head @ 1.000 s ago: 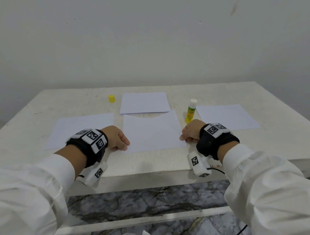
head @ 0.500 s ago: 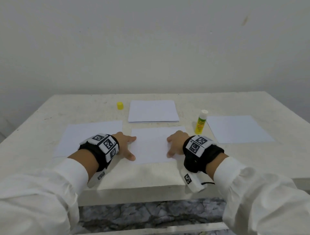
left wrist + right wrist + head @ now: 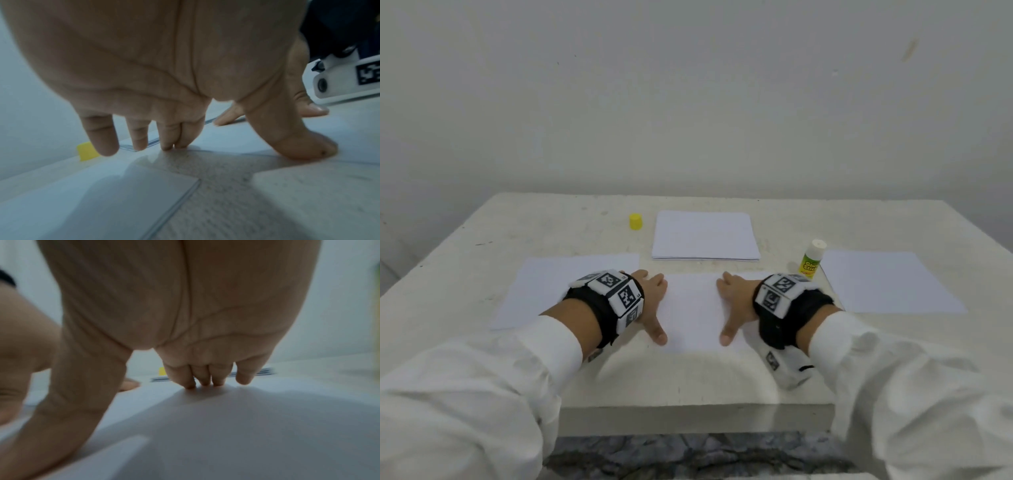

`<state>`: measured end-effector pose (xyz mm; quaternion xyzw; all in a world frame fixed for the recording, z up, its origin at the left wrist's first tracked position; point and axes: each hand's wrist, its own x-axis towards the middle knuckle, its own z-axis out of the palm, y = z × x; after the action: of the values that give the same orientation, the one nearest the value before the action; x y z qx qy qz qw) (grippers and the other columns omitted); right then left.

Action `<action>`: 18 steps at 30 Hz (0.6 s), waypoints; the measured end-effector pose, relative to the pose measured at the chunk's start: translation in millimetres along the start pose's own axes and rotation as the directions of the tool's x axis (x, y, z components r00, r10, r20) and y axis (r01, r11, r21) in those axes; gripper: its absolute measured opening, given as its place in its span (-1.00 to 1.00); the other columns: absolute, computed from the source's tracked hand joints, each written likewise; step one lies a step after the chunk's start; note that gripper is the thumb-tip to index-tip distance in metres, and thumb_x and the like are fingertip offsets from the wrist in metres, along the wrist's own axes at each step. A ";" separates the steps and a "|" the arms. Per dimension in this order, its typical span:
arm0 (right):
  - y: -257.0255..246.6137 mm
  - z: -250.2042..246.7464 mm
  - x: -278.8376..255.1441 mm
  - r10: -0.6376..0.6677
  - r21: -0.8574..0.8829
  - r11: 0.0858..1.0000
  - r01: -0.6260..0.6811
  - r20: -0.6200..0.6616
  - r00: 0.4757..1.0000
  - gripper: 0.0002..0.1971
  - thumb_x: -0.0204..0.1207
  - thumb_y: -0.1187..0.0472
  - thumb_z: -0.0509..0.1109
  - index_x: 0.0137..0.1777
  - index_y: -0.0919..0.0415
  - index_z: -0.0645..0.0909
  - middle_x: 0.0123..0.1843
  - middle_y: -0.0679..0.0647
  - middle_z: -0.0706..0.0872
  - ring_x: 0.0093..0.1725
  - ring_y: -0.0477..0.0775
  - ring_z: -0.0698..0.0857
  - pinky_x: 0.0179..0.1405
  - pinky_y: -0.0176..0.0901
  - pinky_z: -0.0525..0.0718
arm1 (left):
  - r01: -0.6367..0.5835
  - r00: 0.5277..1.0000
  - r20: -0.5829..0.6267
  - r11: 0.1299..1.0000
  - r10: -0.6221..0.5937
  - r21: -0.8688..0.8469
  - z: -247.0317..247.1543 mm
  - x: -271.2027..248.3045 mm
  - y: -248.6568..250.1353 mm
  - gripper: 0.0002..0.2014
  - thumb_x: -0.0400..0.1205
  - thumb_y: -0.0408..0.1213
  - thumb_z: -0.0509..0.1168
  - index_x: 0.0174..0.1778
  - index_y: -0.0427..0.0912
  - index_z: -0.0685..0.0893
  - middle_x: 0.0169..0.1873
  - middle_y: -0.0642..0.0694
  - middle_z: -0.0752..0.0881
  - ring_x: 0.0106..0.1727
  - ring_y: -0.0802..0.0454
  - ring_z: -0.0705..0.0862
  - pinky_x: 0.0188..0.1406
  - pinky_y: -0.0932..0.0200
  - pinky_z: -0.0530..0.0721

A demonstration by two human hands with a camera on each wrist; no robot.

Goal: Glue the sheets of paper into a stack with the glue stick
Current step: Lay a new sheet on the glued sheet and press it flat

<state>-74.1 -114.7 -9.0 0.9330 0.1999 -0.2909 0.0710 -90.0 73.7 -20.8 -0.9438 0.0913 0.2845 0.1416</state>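
1. The center sheet [image 3: 695, 308] is lying flat on the table [image 3: 551, 226], directly between the two hands and touched by both.
2. The left hand [image 3: 650, 301] is pressing on the sheet's left edge with straight, spread fingers [image 3: 168, 138]; its thumb [image 3: 304, 146] is pointing toward the person and bearing down on the paper.
3. The right hand [image 3: 736, 305] is mirroring it on the sheet's right part, fingers [image 3: 189, 376] extended with their tips on the paper and the thumb [image 3: 726, 337] stretched back toward the person. Neither hand is gripping anything.
4. The glue stick [image 3: 811, 257] is standing upright and uncapped just beyond the right hand, slightly to its outer side, apart from it.
5. The paper stack [image 3: 705, 236] is sitting ahead of both hands, just past the far edge of the center sheet.
6. The yellow cap [image 3: 635, 221] is resting ahead of the left hand, just left of the stack; it is also showing behind the fingers in the left wrist view [image 3: 86, 151].
7. A left sheet [image 3: 544, 291] is lying outside the left hand, partly under that wrist, and a right sheet [image 3: 887, 284] is lying outside the right hand, beside the glue stick.
8. White sleeves [image 3: 482, 394] and marker-covered wristbands [image 3: 616, 294] are covering both forearms.
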 end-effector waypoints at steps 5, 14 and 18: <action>45.1 7.7 -27.1 0.094 0.022 0.995 -0.094 0.006 0.996 0.10 0.34 -0.12 0.57 0.66 0.30 -0.04 0.67 0.16 0.06 0.62 0.17 0.17 0.55 0.09 0.24 | 0.005 1.000 0.030 1.000 -0.005 0.011 -11.5 -0.4 6.2 0.12 0.39 0.33 0.41 0.65 -0.27 0.03 0.66 -0.12 0.07 0.62 -0.19 0.20 0.51 -0.11 0.28; 43.2 12.0 -6.5 0.156 -0.064 0.986 -0.154 0.027 0.987 0.25 0.23 -0.20 0.60 0.67 0.26 -0.16 0.69 0.16 0.02 0.63 0.21 0.17 0.54 0.19 0.28 | -0.087 0.992 -0.092 0.996 0.084 -0.032 -37.4 29.6 96.0 0.35 0.14 0.50 0.42 0.67 -0.19 -0.02 0.65 -0.22 0.06 0.62 -0.22 0.17 0.55 -0.22 0.27; 42.5 15.4 -3.6 0.145 -0.088 0.986 -0.144 0.004 0.989 0.22 0.20 -0.20 0.61 0.68 0.21 -0.08 0.65 0.17 0.12 0.61 0.22 0.21 0.53 0.24 0.31 | -0.209 0.969 -0.142 0.978 0.204 -0.022 -37.9 37.3 114.5 0.33 0.13 0.51 0.41 0.68 0.00 -0.13 0.67 -0.05 -0.02 0.65 -0.19 0.03 0.56 -0.28 0.18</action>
<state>-67.1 -158.4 -18.8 0.9395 0.1436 -0.2810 0.1336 -69.0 -49.8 -36.2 -0.9490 0.1936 0.2329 0.0872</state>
